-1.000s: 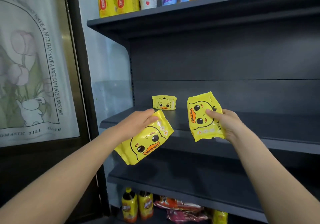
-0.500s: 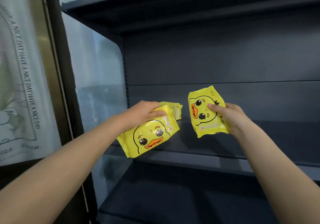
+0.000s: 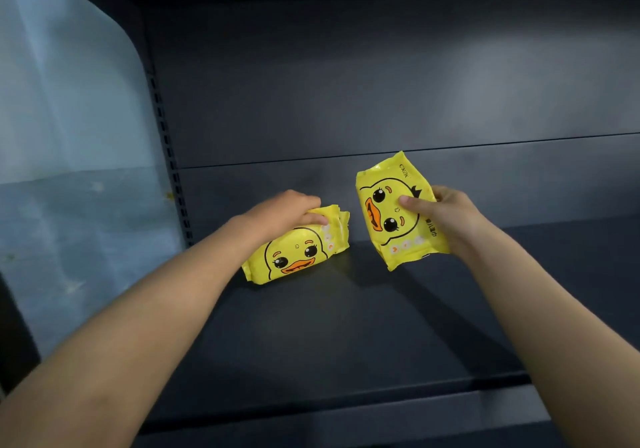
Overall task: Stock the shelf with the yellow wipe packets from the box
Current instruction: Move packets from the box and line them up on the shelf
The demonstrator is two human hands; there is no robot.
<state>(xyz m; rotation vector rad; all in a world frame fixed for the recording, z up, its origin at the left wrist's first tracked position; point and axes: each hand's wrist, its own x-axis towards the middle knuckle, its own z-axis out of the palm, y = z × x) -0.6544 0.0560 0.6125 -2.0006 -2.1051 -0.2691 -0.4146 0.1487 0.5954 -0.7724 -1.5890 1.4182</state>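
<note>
My left hand (image 3: 282,213) grips the top of a yellow duck-print wipe packet (image 3: 294,255), whose lower edge rests on the dark shelf (image 3: 346,336) near the back left. Just behind it, the edge of another yellow packet (image 3: 341,220) shows, mostly hidden. My right hand (image 3: 446,217) holds a second duck packet (image 3: 398,212) upright and turned sideways, slightly above the shelf, to the right of the first. The box is not in view.
The shelf's dark back panel (image 3: 381,83) rises behind the packets. A slotted upright (image 3: 169,156) and a pale translucent side panel (image 3: 69,135) close off the left side. The shelf's front lip (image 3: 346,409) runs across the bottom.
Both hands moved forward into the shelf. The left packet came down from the air onto the shelf in front of the packet lying there. The view moved closer.
</note>
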